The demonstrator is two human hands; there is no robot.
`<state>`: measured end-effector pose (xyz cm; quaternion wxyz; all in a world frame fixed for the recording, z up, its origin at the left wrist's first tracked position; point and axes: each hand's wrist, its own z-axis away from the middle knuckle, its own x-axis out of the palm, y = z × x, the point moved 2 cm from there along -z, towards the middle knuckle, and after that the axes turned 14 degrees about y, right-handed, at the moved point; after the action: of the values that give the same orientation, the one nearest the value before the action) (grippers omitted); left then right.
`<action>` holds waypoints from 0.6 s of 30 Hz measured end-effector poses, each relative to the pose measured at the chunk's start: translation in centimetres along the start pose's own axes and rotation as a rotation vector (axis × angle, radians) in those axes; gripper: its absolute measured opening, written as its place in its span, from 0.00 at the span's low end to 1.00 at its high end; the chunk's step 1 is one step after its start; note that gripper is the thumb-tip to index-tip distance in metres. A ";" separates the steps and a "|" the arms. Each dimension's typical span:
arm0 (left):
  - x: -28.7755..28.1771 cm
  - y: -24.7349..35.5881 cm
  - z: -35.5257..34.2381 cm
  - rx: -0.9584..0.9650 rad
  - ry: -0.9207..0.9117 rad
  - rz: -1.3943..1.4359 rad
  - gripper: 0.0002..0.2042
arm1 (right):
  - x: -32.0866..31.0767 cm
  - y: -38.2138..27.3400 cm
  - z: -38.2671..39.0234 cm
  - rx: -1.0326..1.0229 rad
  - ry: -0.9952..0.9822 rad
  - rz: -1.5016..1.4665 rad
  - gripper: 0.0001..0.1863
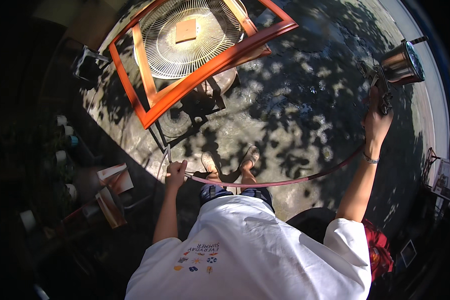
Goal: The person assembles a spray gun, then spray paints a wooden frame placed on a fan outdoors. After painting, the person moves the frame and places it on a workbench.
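Observation:
Out to the right, my right hand [377,122] is closed around the grip of a spray gun [383,92]. A shiny metal cup [399,65] is fixed to the gun, pointing away from me. From the gun a pinkish air hose [285,183] sags across in front of my legs. My left hand [175,175] is closed on the hose near its left end, in front of my waist. Ahead, an orange-brown wooden frame [205,74] lies over a round wire fan grille [157,47] on a stand. Neither hand touches the frame.
A small wooden square [186,31] sits on the grille's middle. Dappled shade covers the concrete floor [305,120]. Brown-coated boards [111,207] lie in shadow at left. Behind my right elbow is a red cloth-like item [377,250]; a pale wall edge [427,115] curves along the right.

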<state>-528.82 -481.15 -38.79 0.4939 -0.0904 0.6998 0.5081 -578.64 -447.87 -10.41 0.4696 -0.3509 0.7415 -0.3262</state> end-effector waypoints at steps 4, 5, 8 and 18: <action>-3.7 -0.8 -0.9 0.074 0.133 -0.033 0.22 | 1.4 -1.5 7.9 0.050 -0.230 -0.228 0.13; -4.6 -1.8 -1.0 0.065 0.124 -0.054 0.22 | 1.6 -2.1 9.9 0.004 -0.264 -0.279 0.11; -7.6 -3.2 -1.6 -0.068 0.050 0.002 0.23 | 1.9 -4.1 15.4 -0.071 -0.364 -0.256 0.09; -17.1 -12.0 -2.7 0.095 0.162 0.085 0.20 | 3.5 -11.6 33.3 -0.102 -0.568 -0.326 0.07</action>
<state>-514.44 -495.30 -32.85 0.4174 -0.0778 0.7640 0.4857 -546.42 -462.17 -14.16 0.5809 -0.5652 0.5304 -0.2487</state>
